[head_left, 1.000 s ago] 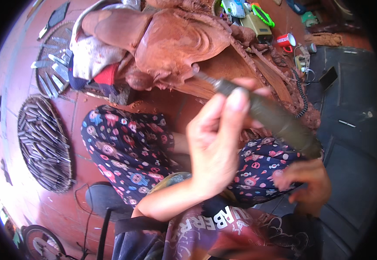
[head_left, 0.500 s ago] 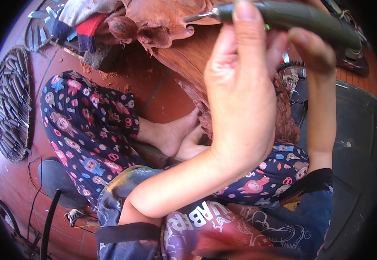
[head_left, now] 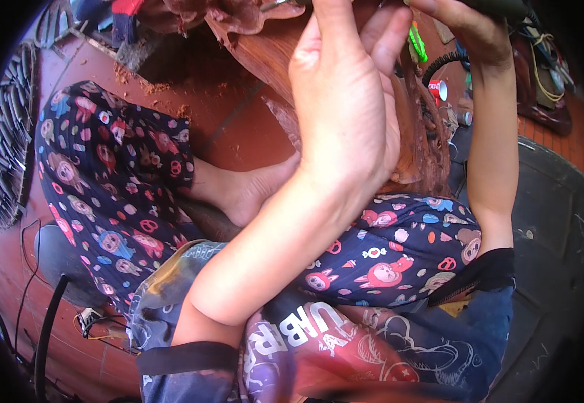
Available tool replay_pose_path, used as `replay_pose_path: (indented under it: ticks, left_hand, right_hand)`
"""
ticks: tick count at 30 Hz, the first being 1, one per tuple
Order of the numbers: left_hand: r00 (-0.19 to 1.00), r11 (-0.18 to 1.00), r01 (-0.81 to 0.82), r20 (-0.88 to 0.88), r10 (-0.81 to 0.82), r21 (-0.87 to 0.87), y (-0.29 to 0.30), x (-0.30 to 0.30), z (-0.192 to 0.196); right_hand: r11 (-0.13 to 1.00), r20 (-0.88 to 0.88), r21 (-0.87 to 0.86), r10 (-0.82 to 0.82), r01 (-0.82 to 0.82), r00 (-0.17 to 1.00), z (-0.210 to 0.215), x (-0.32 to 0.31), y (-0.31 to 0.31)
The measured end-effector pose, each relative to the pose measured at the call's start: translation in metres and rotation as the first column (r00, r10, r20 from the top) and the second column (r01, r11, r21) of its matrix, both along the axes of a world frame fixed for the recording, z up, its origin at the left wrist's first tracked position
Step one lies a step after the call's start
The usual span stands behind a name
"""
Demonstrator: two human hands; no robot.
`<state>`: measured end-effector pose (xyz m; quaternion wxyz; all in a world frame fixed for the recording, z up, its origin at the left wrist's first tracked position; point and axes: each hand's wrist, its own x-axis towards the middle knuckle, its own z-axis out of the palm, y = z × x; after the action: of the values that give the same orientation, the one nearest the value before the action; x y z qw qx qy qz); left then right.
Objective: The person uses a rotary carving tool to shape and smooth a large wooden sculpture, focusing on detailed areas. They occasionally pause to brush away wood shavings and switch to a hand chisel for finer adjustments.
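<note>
At the top edge, both hands are closed on a dark green pen-shaped power carving tool (head_left: 507,8), mostly cut off by the frame. My left hand (head_left: 346,87) wraps its front part, thumb upward, and the metal tip shows just left of it. Around the back part curls my right hand (head_left: 477,30), its fingers partly out of view. Beneath the tool and my left hand lies a large reddish-brown carved wood piece (head_left: 265,60), with smooth grain and scrolled, knobbly edges. It reaches down to my lap. The tip is close to its scrolled edge; whether they touch I cannot tell.
A round basket of dark rods (head_left: 6,134) stands at the left. Wood shavings (head_left: 141,82) lie on the red tiled floor. A red-and-white can (head_left: 438,90) and a bright green item (head_left: 416,43) are beyond my right leg. A black cable (head_left: 42,336) runs at lower left.
The view has shifted, so my hands and the carving tool sit higher, with most of the tool now beyond the top edge. More of the bright green item shows. Both hands keep their hold.
</note>
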<state>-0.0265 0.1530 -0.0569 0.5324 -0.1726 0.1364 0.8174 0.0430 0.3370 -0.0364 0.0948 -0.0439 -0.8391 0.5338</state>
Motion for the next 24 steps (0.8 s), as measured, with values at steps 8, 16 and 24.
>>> replay_pose_path:
  ticks: [8, 16, 24]
  left_hand:
    - [0.999, 0.995, 0.041, 0.022, -0.043, 0.088, 0.006, -0.002, -0.023]
    - [1.0, 0.997, 0.008, -0.016, -0.006, 0.072, 0.008, -0.001, -0.03]
    - [0.997, 0.999, -0.046, -0.064, 0.046, 0.014, 0.01, -0.003, -0.019]
  right_hand:
    - [0.996, 0.051, -0.038, -0.076, 0.078, 0.996, -0.003, -0.001, -0.007]
    - [0.992, 0.061, -0.079, -0.099, 0.104, 0.993, -0.007, -0.001, -0.009]
    - [0.985, 0.053, -0.109, -0.129, 0.134, 0.99, -0.008, -0.001, -0.01]
